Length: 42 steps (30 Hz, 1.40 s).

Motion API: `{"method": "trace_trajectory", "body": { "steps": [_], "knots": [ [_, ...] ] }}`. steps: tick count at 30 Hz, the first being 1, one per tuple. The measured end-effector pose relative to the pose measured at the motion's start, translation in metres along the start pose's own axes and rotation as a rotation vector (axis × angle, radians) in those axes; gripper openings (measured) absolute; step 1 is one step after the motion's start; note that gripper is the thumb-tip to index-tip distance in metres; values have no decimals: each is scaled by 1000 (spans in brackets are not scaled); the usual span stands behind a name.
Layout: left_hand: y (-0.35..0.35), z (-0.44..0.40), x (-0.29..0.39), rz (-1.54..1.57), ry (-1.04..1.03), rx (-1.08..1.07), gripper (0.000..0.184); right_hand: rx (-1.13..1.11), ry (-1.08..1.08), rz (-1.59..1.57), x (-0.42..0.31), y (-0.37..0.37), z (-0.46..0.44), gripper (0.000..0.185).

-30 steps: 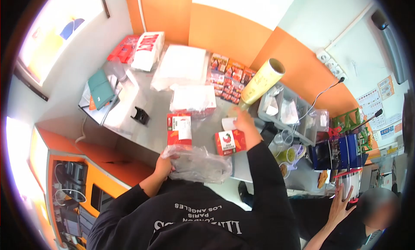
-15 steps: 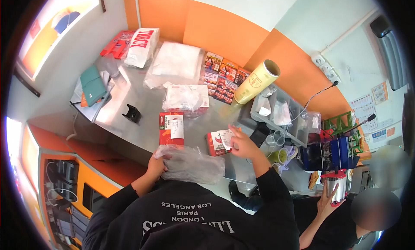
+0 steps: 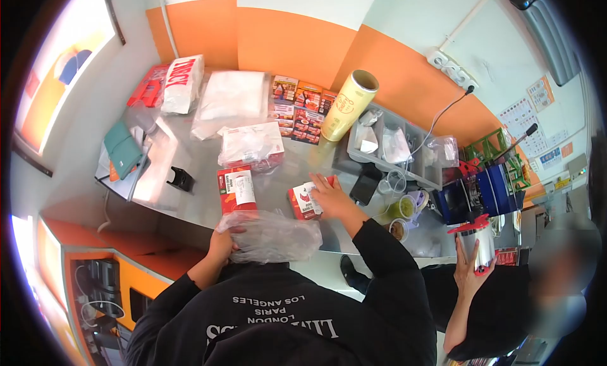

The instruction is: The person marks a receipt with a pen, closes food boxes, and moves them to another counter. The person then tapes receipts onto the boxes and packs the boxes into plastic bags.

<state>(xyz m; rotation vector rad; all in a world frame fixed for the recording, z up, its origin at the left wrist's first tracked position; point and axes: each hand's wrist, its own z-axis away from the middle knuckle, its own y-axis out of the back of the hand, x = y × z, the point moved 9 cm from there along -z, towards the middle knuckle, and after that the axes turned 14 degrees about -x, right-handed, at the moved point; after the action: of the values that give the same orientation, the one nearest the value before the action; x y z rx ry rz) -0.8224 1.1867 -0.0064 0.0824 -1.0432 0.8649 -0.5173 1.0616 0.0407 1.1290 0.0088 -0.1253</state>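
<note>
My left hand (image 3: 221, 244) is closed on the edge of a clear plastic bag (image 3: 275, 236), which lies crumpled in front of my chest. Just beyond the bag is a red food box (image 3: 236, 189) with a white paper slip on its top; the bag overlaps its near end. My right hand (image 3: 330, 196) rests on a second red and white food box (image 3: 305, 201), fingers spread over its top right part. The hand hides that side of the box, and the thumb cannot be made out.
On the metal table (image 3: 205, 154) are wrapped boxes (image 3: 251, 143), plastic bags (image 3: 234, 100), a yellow roll (image 3: 349, 106), a grey bin (image 3: 404, 154), a phone (image 3: 366, 184), cups (image 3: 401, 208) and a black holder (image 3: 181, 179). At right, a co-worker (image 3: 487, 296) holds a metal canister (image 3: 475, 246) beside a blue machine (image 3: 484, 195).
My view has shifted, so the table things sit further left. My right hand has come down over the second box with its fingers spread. The co-worker has shifted position, still holding the canister.
</note>
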Motion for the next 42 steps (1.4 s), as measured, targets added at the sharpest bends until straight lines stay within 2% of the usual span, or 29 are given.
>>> {"method": "trace_trajectory", "body": {
  "steps": [5,8,10,12,13,19,21,23,26,27,29,32,36,38,39,41,42],
  "knots": [
    [-17,3,17,-143,8,-92,41,2,-34,-115,13,-4,6,69],
    [-37,0,31,-203,-24,-184,41,65,-129,-239,36,0,24,72],
    [-45,-13,27,-250,3,-146,41,213,-227,-208,47,25,51,74],
    [-60,-23,24,-262,-3,-162,41,262,-275,-202,48,58,76,63],
    [-72,-30,27,-228,-38,-214,40,390,-248,-189,42,78,93,59],
    [-113,-95,11,-163,1,-169,41,350,-197,-464,12,151,152,57],
    [-123,-108,8,-161,-2,-191,38,384,-8,-685,-13,161,153,54],
    [-125,-125,-5,-161,-2,-211,35,323,164,-833,-34,149,135,56],
    [-140,-143,-10,-101,-132,-377,31,253,217,-932,-44,99,98,56],
    [-146,-136,-10,72,-7,-357,30,203,197,-914,-46,78,86,56],
    [-145,-136,-14,245,115,-331,31,153,181,-895,-45,48,72,56],
    [-142,-124,13,-424,164,-588,43,147,119,-914,-35,22,63,59],
    [-139,-119,15,-356,167,-475,43,92,-31,-674,-36,7,62,56],
    [-141,-125,24,-517,1,-445,43,114,-86,-573,-39,4,61,59],
    [-146,-113,34,-520,2,-451,43,112,-165,-503,-35,0,61,64],
    [-144,-89,54,-1151,43,-346,43,114,-252,-436,-34,-6,59,69],
    [-144,-89,51,-1157,41,-353,43,79,-309,-400,-34,-10,57,71]
  ]
}}
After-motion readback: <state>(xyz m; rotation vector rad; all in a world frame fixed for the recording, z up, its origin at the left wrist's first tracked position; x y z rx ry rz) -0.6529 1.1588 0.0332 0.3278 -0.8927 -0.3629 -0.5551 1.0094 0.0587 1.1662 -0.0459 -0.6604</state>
